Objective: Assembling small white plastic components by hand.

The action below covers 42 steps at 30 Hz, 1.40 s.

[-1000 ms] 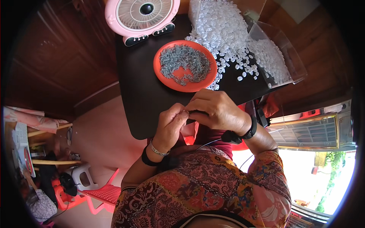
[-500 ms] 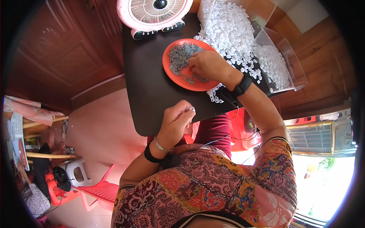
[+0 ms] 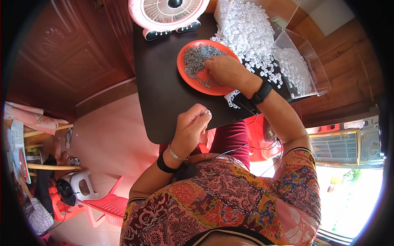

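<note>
My left hand (image 3: 191,125) is closed in front of the table's near edge, with a small white plastic clip (image 3: 208,112) pinched between thumb and forefinger. My right hand (image 3: 227,70) reaches over an orange plate (image 3: 193,83), its fingers bent together and down among small grey nails (image 3: 200,56). Whether a nail is between those fingertips is hidden by the hand. The nails are heaped on the plate's far left, with a thinner scatter near my right fingertips.
Beyond the plate lies a large heap of white plastic clips (image 3: 249,33), spilling toward a clear plastic bin (image 3: 322,82) that holds more. A pink fan (image 3: 168,20) stands at the back of the black table (image 3: 160,90). Thin cables hang near my right forearm.
My right hand's fingers have shifted slightly among the nails. The left hand has tilted a little, and its white clip shows more above the fingertips. The view has moved slightly.
</note>
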### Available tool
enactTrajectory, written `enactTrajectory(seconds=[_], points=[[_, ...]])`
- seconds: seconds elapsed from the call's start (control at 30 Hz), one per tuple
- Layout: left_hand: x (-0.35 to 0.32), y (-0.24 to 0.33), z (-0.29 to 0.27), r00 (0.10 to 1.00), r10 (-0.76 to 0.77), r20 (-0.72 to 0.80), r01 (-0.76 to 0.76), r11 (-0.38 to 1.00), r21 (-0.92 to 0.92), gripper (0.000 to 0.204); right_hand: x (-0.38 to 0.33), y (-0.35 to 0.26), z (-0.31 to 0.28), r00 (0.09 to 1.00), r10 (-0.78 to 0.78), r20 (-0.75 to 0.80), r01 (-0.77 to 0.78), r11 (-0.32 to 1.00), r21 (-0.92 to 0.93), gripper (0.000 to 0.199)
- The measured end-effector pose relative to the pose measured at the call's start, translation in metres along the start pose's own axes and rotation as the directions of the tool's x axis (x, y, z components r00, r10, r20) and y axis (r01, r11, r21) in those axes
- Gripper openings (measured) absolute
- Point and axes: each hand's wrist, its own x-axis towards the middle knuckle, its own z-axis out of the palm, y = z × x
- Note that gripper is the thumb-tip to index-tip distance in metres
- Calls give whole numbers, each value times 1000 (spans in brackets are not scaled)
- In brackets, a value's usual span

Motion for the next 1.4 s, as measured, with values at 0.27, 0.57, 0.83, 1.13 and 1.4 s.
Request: enactTrajectory(seconds=[0.27,0.57,0.83,1.13,1.4], points=[[0,1,-3,1000,-15,-4,14,999,-40,14,5,-4,-6,979,89,186,-103,993,65,11],[2,2,-3,999,-42,-3,41,995,-91,18,-23,-12,-20,974,120,-190,-38,922,386,14],[3,-5,-1,995,-57,-86,43,988,-151,16,-70,-60,-36,949,307,69,-83,35,996,8],[1,-6,3,993,-15,-114,-1,990,-140,16,-86,-95,-13,903,412,123,-52,-180,982,13],[2,-7,3,991,14,-130,-27,995,-96,16,-83,-103,-3,884,464,55,24,-163,986,15]])
